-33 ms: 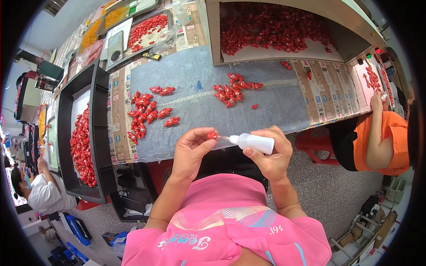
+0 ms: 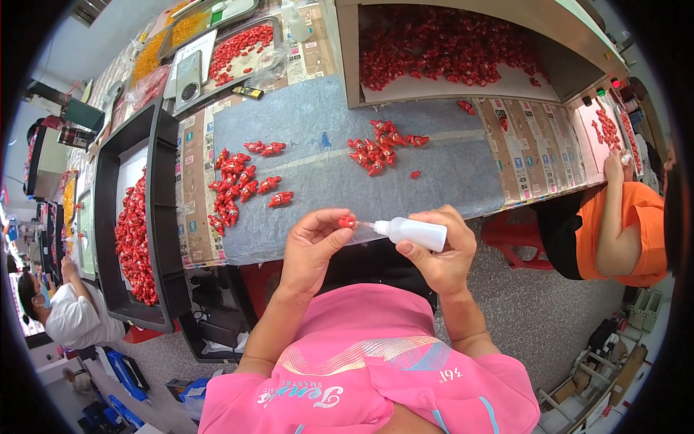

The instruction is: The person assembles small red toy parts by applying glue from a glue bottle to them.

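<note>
In front of my chest, my left hand pinches a small red plastic piece between thumb and fingertips. My right hand is wrapped round a white squeeze bottle, tilted nearly flat. Its thin nozzle points left and reaches the red piece or stops just short of it; which, I cannot tell. Beyond my hands, a blue-grey mat covers the bench. One cluster of red figures lies on its left part, and another cluster lies near the middle. A single small red piece rests apart from them.
At my left stands a black crate holding many red pieces. A box-like cabinet with more red pieces stands at the back. A tray of red parts sits far left. People work on both sides, one in an orange top.
</note>
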`<move>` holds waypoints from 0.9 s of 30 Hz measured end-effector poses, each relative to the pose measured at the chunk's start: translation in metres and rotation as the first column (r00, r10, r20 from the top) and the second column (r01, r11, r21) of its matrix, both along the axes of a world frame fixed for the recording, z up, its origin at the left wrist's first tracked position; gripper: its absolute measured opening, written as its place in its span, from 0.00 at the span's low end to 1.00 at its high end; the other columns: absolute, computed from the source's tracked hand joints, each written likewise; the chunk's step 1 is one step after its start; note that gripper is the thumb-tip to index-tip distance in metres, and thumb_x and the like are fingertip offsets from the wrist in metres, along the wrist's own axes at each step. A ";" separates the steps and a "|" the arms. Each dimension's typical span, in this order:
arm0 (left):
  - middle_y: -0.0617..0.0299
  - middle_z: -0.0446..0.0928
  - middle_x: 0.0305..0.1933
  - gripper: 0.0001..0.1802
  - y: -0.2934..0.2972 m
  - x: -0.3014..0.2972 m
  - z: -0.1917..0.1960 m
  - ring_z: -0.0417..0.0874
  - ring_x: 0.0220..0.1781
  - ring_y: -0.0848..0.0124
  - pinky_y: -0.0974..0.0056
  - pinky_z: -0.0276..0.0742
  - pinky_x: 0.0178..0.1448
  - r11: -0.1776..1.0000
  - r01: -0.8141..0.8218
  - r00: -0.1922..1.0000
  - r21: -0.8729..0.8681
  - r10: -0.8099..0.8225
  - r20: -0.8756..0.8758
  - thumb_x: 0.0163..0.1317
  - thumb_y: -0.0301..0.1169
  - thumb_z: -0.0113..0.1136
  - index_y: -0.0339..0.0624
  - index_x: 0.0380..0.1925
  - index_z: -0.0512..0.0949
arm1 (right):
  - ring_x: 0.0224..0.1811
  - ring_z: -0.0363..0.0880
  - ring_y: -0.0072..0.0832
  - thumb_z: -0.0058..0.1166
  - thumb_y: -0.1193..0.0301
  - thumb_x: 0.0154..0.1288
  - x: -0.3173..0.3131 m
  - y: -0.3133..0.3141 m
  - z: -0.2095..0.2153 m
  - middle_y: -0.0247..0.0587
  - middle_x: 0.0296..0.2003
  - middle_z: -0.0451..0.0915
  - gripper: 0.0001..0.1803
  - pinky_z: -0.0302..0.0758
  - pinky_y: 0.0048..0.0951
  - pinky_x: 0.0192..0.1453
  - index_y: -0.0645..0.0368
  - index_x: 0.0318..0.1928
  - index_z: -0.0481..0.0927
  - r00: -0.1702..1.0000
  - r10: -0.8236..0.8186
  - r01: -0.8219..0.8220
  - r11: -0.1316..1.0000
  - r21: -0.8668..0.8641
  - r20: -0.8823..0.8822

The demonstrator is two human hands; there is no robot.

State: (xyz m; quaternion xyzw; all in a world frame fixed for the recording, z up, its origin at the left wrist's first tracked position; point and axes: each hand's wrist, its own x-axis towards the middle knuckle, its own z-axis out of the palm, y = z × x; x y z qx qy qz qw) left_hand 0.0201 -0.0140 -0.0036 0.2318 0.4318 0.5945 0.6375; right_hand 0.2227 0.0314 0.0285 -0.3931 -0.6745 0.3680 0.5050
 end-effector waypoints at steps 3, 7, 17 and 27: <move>0.60 0.80 0.43 0.15 0.000 0.000 0.000 0.80 0.46 0.75 0.70 0.76 0.54 1.000 -0.001 1.000 0.007 0.001 -0.002 0.57 0.19 0.62 0.36 0.45 0.77 | 0.29 0.78 0.25 0.74 0.68 0.45 -0.001 0.001 0.001 0.38 0.30 0.79 0.20 0.73 0.24 0.32 0.61 0.38 0.82 1.000 -0.005 0.005 1.000 -0.005 0.001; 0.60 0.81 0.43 0.15 0.000 -0.002 -0.001 0.81 0.45 0.74 0.70 0.76 0.54 1.000 0.001 1.000 0.005 -0.001 0.011 0.57 0.19 0.62 0.36 0.46 0.77 | 0.31 0.77 0.23 0.73 0.69 0.47 0.000 0.001 -0.002 0.37 0.30 0.78 0.19 0.73 0.23 0.33 0.62 0.38 0.81 1.000 -0.015 0.015 1.000 0.008 -0.012; 0.56 0.79 0.45 0.16 -0.005 -0.007 0.003 0.81 0.46 0.68 0.64 0.78 0.55 1.000 -0.026 0.994 0.000 0.026 0.103 0.58 0.18 0.60 0.36 0.47 0.75 | 0.40 0.78 0.25 0.67 0.72 0.53 -0.027 0.024 -0.028 0.38 0.39 0.78 0.19 0.75 0.26 0.43 0.63 0.44 0.77 0.999 -0.030 0.025 0.984 -0.177 -0.027; 0.56 0.79 0.44 0.16 -0.019 -0.013 0.006 0.81 0.45 0.67 0.63 0.78 0.54 0.997 -0.078 0.989 0.009 0.077 0.125 0.58 0.18 0.61 0.37 0.47 0.75 | 0.46 0.76 0.42 0.62 0.75 0.51 -0.065 0.038 -0.034 0.45 0.42 0.78 0.21 0.70 0.38 0.52 0.60 0.48 0.76 0.991 0.019 -0.021 1.000 0.010 0.131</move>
